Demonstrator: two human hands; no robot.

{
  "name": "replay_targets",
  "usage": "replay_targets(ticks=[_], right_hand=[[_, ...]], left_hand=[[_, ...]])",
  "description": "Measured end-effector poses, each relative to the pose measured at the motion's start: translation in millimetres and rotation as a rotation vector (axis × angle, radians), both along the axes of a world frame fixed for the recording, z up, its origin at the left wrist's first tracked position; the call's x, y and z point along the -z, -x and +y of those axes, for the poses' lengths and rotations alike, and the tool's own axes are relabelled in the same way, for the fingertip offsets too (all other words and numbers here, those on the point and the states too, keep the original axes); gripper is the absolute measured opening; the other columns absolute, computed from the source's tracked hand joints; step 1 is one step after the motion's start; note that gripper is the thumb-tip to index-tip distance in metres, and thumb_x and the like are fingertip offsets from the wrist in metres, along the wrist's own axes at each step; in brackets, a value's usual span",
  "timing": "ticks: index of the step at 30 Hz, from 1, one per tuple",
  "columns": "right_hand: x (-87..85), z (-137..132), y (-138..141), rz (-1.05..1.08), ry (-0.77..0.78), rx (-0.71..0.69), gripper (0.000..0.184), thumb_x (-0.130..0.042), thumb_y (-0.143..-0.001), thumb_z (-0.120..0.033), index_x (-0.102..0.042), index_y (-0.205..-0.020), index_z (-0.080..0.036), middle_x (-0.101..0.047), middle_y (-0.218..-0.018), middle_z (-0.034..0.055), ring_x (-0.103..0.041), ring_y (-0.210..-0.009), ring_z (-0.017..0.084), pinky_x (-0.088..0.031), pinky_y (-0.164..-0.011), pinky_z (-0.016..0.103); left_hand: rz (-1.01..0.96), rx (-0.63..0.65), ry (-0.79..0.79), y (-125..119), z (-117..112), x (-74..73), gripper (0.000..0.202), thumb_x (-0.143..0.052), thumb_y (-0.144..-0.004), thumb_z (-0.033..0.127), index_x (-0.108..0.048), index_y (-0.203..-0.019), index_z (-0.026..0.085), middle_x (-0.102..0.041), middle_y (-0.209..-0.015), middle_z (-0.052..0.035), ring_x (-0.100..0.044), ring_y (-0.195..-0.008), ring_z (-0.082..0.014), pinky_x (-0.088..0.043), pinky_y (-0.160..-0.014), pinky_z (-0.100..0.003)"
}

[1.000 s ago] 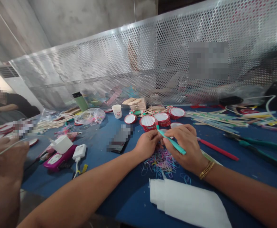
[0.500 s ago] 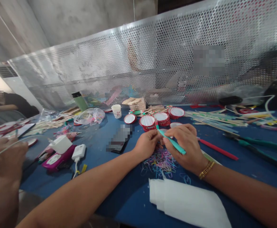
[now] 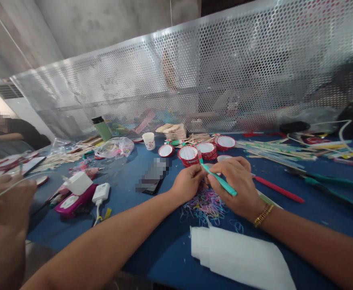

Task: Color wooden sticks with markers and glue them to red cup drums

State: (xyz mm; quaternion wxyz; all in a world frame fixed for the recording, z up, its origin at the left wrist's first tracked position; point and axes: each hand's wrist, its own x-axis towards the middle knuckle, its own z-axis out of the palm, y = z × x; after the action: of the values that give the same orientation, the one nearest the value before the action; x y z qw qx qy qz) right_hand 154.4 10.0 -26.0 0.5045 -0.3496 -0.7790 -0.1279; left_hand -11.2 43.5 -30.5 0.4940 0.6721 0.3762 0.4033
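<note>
My right hand (image 3: 235, 183) holds a teal pen-like stick (image 3: 223, 183) between thumb and fingers; its far end has a pale and reddish tip. My left hand (image 3: 188, 181) is beside it, fingers pinched together close to the stick's upper part. What the left fingers hold is hidden. Under both hands lies a loose heap of small coloured rubber bands (image 3: 208, 207). Just beyond the fingers stand stacks of round red-rimmed discs (image 3: 188, 153) with white tops. To the right of my right hand lies a red pen-like stick (image 3: 281, 189).
A white roll (image 3: 239, 257) lies in front. Phone (image 3: 155, 177), paper cup (image 3: 148, 141) and chargers (image 3: 100, 194) are to the left. Green-handled pliers (image 3: 330, 183) and thin sticks (image 3: 273, 151) are at right. Another person's hand (image 3: 9, 197) is at far left. A perforated metal screen (image 3: 128, 88) stands behind.
Both hands stay almost in place, with the teal stick still in my right hand. The camera view shifts very slightly.
</note>
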Motion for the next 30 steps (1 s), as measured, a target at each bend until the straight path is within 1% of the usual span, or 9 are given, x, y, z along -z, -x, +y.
replay_targets(ticks=[5, 10, 14, 19, 22, 26, 30], right_hand=[[1.5, 1.5, -1.2, 0.019, -0.023, 0.049, 0.005, -0.059, -0.089, -0.026, -0.059, -0.094, -0.022, -0.069, -0.085, 0.0027, -0.062, -0.087, 0.022, -0.039, -0.089, 0.043], [2.0, 1.1, -0.6, 0.008, -0.003, 0.008, 0.004, -0.059, -0.090, -0.026, -0.058, -0.092, -0.023, -0.069, -0.088, 0.0021, -0.062, -0.088, 0.022, -0.038, -0.092, 0.043], [2.0, 1.1, -0.4, 0.038, -0.022, 0.049, 0.006, -0.060, -0.089, -0.026, -0.058, -0.094, -0.023, -0.069, -0.085, 0.0019, -0.062, -0.088, 0.022, -0.038, -0.092, 0.044], [1.5, 1.5, -0.8, 0.005, -0.016, 0.015, 0.004, -0.059, -0.089, -0.025, -0.058, -0.092, -0.023, -0.069, -0.085, 0.0018, -0.062, -0.086, 0.022, -0.040, -0.088, 0.043], [1.7, 1.6, -0.7, 0.034, -0.014, 0.031, 0.005, -0.059, -0.088, -0.025, -0.059, -0.093, -0.023, -0.069, -0.084, 0.0017, -0.063, -0.088, 0.023, -0.039, -0.089, 0.045], [1.8, 1.6, -0.5, 0.012, 0.010, 0.019, 0.004, -0.059, -0.089, -0.024, -0.059, -0.092, -0.023, -0.069, -0.086, 0.0019, -0.063, -0.088, 0.022, -0.039, -0.090, 0.044], [1.2, 1.4, -0.4, 0.021, -0.026, 0.040, 0.005, -0.059, -0.089, -0.025, -0.058, -0.093, -0.023, -0.069, -0.085, 0.0023, -0.062, -0.088, 0.022, -0.039, -0.090, 0.044]], left_hand=[[-0.002, 0.005, -0.003, 0.3, 0.9, 0.7, 0.027, -0.055, -0.089, 0.042, -0.057, -0.077, 0.018, -0.063, -0.070, -0.0007, -0.059, -0.060, -0.0134, -0.047, -0.058, -0.024], [0.003, 0.002, 0.006, 0.2, -0.8, -0.5, 0.027, -0.054, -0.090, 0.040, -0.055, -0.075, 0.018, -0.061, -0.067, 0.0002, -0.057, -0.058, -0.0124, -0.046, -0.056, -0.023], [-0.004, -0.003, 0.019, -0.1, -1.6, -1.5, 0.027, -0.055, -0.090, 0.042, -0.057, -0.077, 0.018, -0.063, -0.068, -0.0009, -0.059, -0.060, -0.0134, -0.046, -0.057, -0.024], [0.016, -0.013, 0.012, -0.5, -2.5, -4.7, 0.028, -0.058, -0.088, 0.043, -0.056, -0.074, 0.018, -0.061, -0.067, -0.0002, -0.057, -0.057, -0.0125, -0.044, -0.054, -0.023], [0.011, -0.009, 0.019, -0.8, -3.1, -6.1, 0.028, -0.058, -0.088, 0.043, -0.056, -0.074, 0.018, -0.061, -0.067, -0.0002, -0.058, -0.058, -0.0131, -0.044, -0.055, -0.023], [0.011, -0.014, 0.007, -1.1, -3.6, -6.8, 0.030, -0.060, -0.087, 0.044, -0.056, -0.073, 0.018, -0.061, -0.067, 0.0000, -0.056, -0.056, -0.0125, -0.045, -0.055, -0.024], [0.018, -0.012, 0.016, -1.0, -3.8, -7.1, 0.030, -0.058, -0.088, 0.044, -0.056, -0.073, 0.018, -0.061, -0.067, -0.0002, -0.058, -0.058, -0.0133, -0.046, -0.056, -0.025]])
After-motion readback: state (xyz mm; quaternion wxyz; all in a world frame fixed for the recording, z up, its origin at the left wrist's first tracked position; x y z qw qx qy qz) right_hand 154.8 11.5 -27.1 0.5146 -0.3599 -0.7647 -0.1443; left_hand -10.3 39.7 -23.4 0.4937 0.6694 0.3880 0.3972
